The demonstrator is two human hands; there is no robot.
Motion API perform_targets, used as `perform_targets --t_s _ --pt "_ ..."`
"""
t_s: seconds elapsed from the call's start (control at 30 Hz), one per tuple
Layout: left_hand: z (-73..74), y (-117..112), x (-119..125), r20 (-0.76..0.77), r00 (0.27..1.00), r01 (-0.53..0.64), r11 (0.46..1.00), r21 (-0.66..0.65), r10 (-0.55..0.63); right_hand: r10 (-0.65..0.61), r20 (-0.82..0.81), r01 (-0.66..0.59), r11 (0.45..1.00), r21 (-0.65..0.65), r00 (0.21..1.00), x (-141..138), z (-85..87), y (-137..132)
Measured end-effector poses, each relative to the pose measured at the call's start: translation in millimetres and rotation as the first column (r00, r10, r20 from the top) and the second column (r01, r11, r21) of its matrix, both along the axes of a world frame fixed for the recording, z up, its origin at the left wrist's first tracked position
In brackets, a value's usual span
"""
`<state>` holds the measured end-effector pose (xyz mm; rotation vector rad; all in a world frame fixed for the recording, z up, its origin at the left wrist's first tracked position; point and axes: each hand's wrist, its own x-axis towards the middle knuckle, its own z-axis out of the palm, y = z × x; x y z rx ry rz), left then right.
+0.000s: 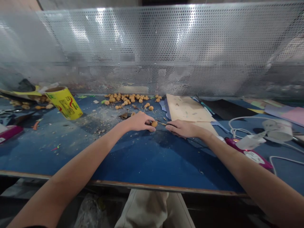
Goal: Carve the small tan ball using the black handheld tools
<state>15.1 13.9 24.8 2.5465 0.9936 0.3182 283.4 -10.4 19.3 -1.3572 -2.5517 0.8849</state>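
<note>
My left hand (142,121) is closed on a small round tan ball (154,123) that looks like a longan fruit, pinched between thumb and fingers just above the blue table (133,158). My right hand (181,128) grips a slim tool (162,123) with a thin metal tip and a dark handle. That tip points left and meets or nearly meets the ball; contact is too small to make out. Behind my hands lies a pile of similar tan balls (128,98), with a few loose ones (151,108) nearer to me.
A yellow printed cardboard tube (67,106) leans at left. Crumbs and dark scraps litter the table around it. Beige card sheets (186,107) and black paper (226,108) lie behind my right hand. At right sit a magenta power strip (249,155) and white cables. A perforated metal screen (163,47) stands behind.
</note>
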Motion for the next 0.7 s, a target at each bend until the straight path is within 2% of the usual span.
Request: perform_targets --t_s 0.13,0.37,0.7 --pt "2.2 -3.8 1.9 -0.017 1.000 -0.019 1.000 -0.003 0.019 -0.022 -0.002 0.022 1.000 -0.022 1.000 -0.1 1.2 -1.3" --pt "4.0 -7.3 5.0 -0.048 0.998 -0.039 0.999 0.022 0.040 0.010 0.002 -0.010 1.000 -0.005 1.000 0.5 -1.2 1.7" --pt "7.5 -8.7 5.5 -0.062 0.997 -0.055 0.998 -0.022 0.054 0.032 -0.005 -0.032 0.999 -0.027 0.999 1.1 -0.2 1.4"
